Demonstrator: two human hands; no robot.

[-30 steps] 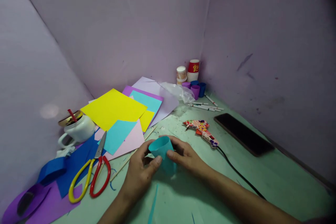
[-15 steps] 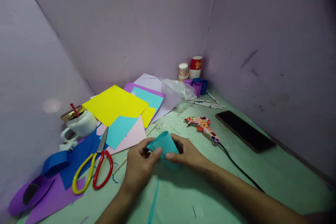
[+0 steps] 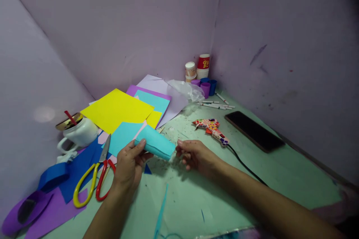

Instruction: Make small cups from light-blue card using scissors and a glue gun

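Observation:
My left hand (image 3: 130,160) grips the wide end of a rolled turquoise paper tube (image 3: 157,142), thumb on top and fingers beneath. The tube lies sideways above the table, its overlapping seam facing me. Close to its narrow right end is my right hand (image 3: 196,157), thumb and forefinger brought together and the other fingers curled. Whether anything small is between those fingertips cannot be made out. A thin turquoise paper strip (image 3: 160,211) rests on the table below. Left of my left hand are scissors (image 3: 104,153) with one yellow and one red handle.
A floral glue gun (image 3: 210,127) with a black cord and a phone (image 3: 254,130) lie to the right. Coloured paper sheets (image 3: 116,106) and a white mug (image 3: 81,132) are at left. Markers (image 3: 217,106), paper cups (image 3: 203,67) and a plastic bag (image 3: 186,90) sit at the back.
The paper tube has turned from nearly upright to sideways and moved left in my left hand. My right hand has let go of its side and shifted to its right end.

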